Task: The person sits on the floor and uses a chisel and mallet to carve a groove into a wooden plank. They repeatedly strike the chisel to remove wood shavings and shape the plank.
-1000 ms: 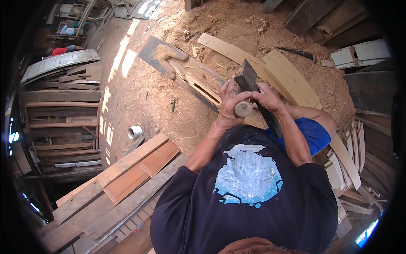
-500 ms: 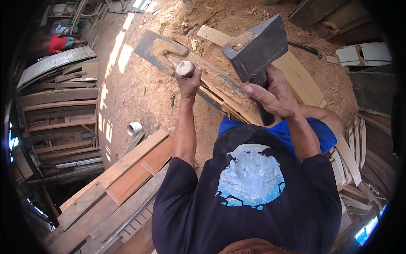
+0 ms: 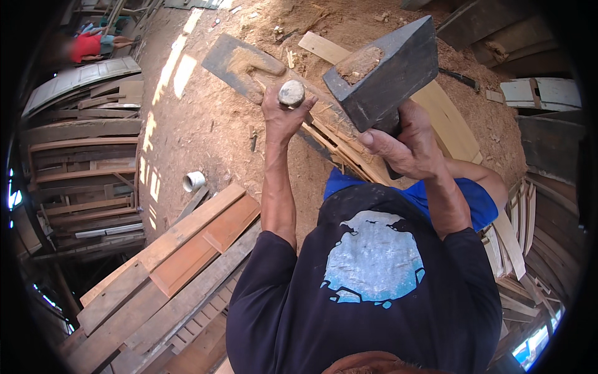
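Note:
My left hand (image 3: pixel 279 121) grips an upright chisel, whose round pale handle end (image 3: pixel 291 93) faces up; its blade is hidden beneath the hand. Under it lies a long, thick wooden workpiece (image 3: pixel 219 57), dark at the far end, with a rounded recess and sawdust on top. In my right hand (image 3: pixel 412 148) is a heavy dark block-headed mallet (image 3: pixel 389 75), raised to the right of the chisel and apart from it. Some wood chips sit on the mallet's head. Splintered wood strips (image 3: pixel 339 149) lie between the hands and my lap.
Sawdust covers the ground. A pale board (image 3: pixel 439 112) lies beyond my right hand, near a dark tool (image 3: pixel 458 78). Planks (image 3: pixel 187 249) are piled at the lower left, by a white pipe piece (image 3: pixel 194 181). Wood stacks line both sides; a person in red (image 3: pixel 86 47) is far left.
My left hand and the chisel have shifted slightly right and up. The mallet's head has tilted and moved a little to the right.

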Demonstrator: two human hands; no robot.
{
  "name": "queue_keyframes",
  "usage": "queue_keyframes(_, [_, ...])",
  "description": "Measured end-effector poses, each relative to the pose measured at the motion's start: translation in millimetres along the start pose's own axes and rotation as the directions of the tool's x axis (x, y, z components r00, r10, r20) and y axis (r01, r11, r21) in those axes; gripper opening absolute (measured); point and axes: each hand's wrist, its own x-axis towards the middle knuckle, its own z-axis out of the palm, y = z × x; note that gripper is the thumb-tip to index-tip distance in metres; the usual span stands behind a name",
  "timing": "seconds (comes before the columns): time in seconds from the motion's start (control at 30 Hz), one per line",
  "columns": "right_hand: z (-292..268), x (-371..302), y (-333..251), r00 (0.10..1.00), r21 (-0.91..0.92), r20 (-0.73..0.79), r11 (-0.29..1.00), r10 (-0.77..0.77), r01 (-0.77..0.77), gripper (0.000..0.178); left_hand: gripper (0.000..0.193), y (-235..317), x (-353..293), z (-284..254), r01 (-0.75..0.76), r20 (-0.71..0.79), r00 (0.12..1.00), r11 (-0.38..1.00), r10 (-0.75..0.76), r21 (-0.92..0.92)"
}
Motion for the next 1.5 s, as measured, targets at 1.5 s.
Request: queue_keyframes(1.5, [35.1,72.6,87.5,0.926,-0.834,0.270,0.545,0.263,0.088,0.034,0.037,2.1,-47.2,38.5,0.009,-0.165,0.986,1.000,-0.006,0.018])
